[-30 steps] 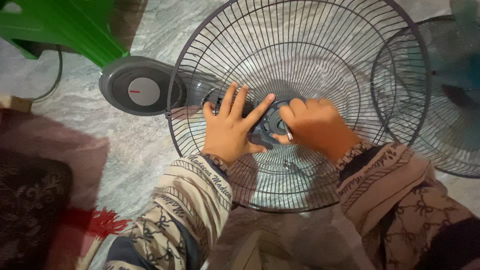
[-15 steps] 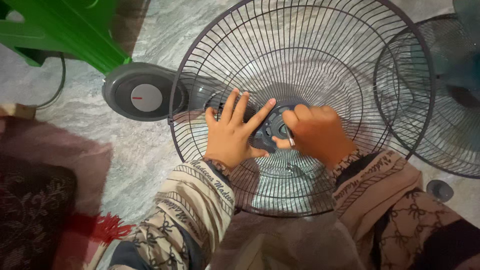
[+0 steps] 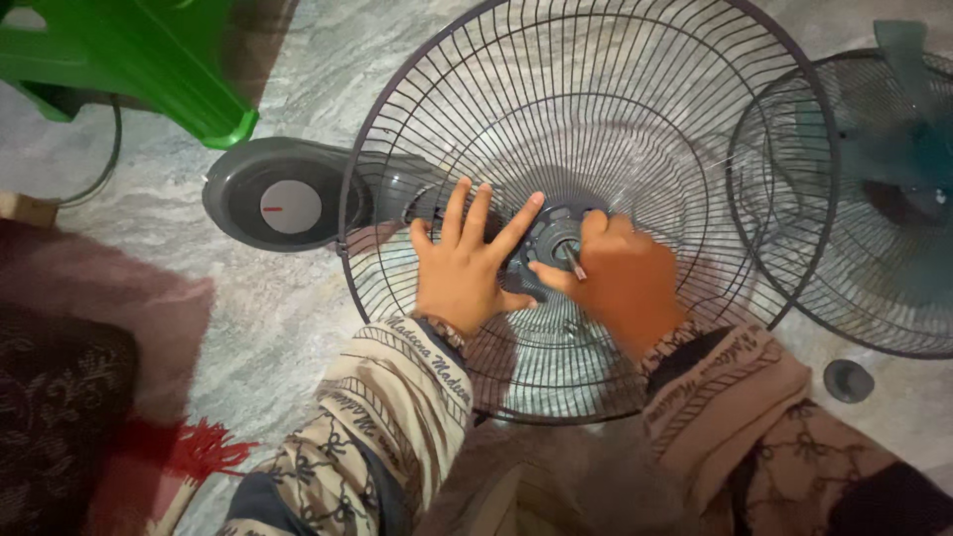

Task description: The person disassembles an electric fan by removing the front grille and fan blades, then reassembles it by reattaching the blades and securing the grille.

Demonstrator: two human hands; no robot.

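- Our left hand (image 3: 467, 268) lies flat with fingers spread on the dark round wire fan guard (image 3: 596, 119), just left of its centre. It grips nothing; spread like this, it seems to press the guard down so that it does not turn or slide.
- Our right hand (image 3: 620, 278) is closed around the dark grey plastic hub (image 3: 548, 233) at the guard's middle, thumb and forefinger pinching beside the short metal motor shaft (image 3: 573, 260) that pokes up through it. The curled grip suggests a twisting hold on the hub's ring, though we cannot tell just which part the fingers clamp.
- The guard lies face-up on the grey marbled stone floor (image 3: 248, 318), right in front of us, so both hands reach its centre from above.
- The fan's grey rounded body with a pale dial (image 3: 283, 203) sticks out from under the guard's left rim, touching it.
- A second wire guard with teal blades (image 3: 884, 189) rests at the right, its rim overlapping the first.
- A small dark round cap (image 3: 849, 380) sits on the floor below that second guard, apart from both hands.
- A green plastic stool (image 3: 129, 60) stands at the upper left, a dark red fringed rug (image 3: 99, 397) at the lower left.
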